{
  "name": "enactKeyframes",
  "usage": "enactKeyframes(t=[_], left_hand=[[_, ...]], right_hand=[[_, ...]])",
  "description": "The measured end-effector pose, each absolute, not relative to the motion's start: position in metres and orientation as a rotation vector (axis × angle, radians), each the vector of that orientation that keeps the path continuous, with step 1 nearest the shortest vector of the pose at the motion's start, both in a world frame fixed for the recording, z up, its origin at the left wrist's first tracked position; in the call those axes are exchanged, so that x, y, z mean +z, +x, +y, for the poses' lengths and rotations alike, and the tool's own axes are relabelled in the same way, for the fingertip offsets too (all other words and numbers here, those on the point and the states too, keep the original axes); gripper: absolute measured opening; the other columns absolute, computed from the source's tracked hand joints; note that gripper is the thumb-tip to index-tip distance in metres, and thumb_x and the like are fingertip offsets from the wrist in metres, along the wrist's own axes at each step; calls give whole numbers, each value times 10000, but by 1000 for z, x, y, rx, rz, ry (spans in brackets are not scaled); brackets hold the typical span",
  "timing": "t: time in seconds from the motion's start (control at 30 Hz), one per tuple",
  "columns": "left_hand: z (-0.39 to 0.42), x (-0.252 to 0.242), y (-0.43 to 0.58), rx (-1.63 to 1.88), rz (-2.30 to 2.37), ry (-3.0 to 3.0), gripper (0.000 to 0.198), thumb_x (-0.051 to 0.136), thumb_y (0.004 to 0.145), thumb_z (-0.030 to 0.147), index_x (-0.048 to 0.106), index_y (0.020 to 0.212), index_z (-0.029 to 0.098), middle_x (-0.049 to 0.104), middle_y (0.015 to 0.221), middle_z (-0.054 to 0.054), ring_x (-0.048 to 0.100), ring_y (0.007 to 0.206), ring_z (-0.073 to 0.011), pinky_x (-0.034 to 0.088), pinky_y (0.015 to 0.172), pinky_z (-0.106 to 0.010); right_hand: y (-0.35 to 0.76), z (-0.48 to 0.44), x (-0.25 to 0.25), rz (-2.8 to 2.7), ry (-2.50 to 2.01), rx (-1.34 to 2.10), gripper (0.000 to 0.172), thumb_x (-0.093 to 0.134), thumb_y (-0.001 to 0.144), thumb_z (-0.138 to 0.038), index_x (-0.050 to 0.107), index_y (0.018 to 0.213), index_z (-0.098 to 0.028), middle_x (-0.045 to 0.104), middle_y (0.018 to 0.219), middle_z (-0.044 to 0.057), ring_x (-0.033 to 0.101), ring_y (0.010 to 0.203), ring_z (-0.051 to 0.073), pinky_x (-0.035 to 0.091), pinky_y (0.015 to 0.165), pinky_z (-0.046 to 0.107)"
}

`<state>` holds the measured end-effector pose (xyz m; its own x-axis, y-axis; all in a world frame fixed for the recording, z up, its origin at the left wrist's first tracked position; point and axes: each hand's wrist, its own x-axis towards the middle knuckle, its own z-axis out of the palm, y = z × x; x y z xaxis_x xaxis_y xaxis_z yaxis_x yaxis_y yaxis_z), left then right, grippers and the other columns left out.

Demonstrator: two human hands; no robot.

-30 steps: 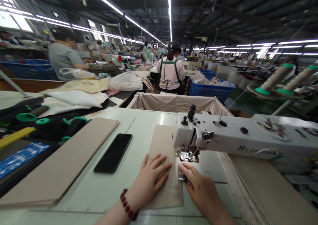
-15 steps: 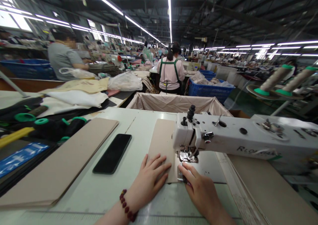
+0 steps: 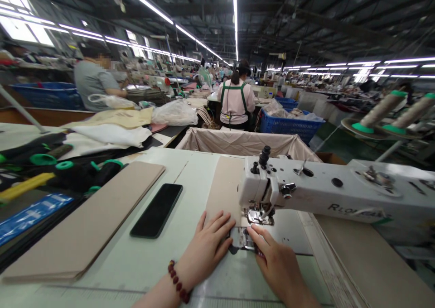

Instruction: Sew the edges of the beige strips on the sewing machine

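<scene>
My left hand [image 3: 214,238] lies with fingers spread on the near end of a beige panel [image 3: 222,181]. That panel rests flat on the sewing table, its right edge under the presser foot [image 3: 260,216] of a white sewing machine [image 3: 306,181]. My right hand [image 3: 277,258] is just in front of the foot, index finger stretched beside the metal plate. Its other fingers are curled under, around a small dark reddish thing mostly hidden by the hand. A black phone [image 3: 157,210] lies left of my left hand, and a stack of beige panels [image 3: 84,222] is farther left.
More beige panels [image 3: 367,253] lie under the machine arm at right. A cloth-lined bin [image 3: 234,140] stands behind the table. Thread cones [image 3: 382,113] rise at right; dark spools [image 3: 74,174] lie at left. Two co-workers sit beyond, near blue crates [image 3: 288,126].
The beige panel has slid away from me, baring the metal plate in front of the foot. Both hands stay almost in place; the whole view has shifted slightly.
</scene>
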<state>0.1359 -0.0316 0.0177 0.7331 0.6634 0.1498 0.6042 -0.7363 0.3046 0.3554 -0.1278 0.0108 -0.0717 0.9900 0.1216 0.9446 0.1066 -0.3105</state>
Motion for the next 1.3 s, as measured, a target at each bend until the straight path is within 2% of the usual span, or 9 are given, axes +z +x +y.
enactKeyframes(t=[0.2,0.63,1.17,1.3], left_hand=[[-32,18,138,412,1038,2730,549,442,996,377,233,1501,329,320,1519,-1,263,1403,-237,118,1162,-527],[-32,18,140,366,1074,2775,601,393,1010,428,107,1526,315,227,1551,5,206,1422,-253,135,1159,-527],[-31,19,139,381,1056,2776,600,411,1003,419,132,1524,311,239,1547,-1,222,1417,-260,156,1152,-528],[-31,17,139,418,1051,2778,585,423,999,411,169,1518,318,283,1534,-5,244,1409,-257,150,1155,-516]], right_hand=[[355,-126,12,-2097,-1907,194,715,418,768,-3,392,1410,-315,429,1443,-23,591,1100,197,516,923,342],[358,-125,5,-2133,-1875,144,730,438,730,-21,421,1400,-310,444,1434,-14,641,1012,216,555,879,363],[356,-125,8,-2101,-1884,173,722,439,735,-9,427,1392,-308,454,1426,-8,611,1077,212,529,916,354],[355,-125,10,-2083,-1863,180,722,443,729,0,438,1384,-304,466,1416,-6,591,1109,201,511,933,334]])
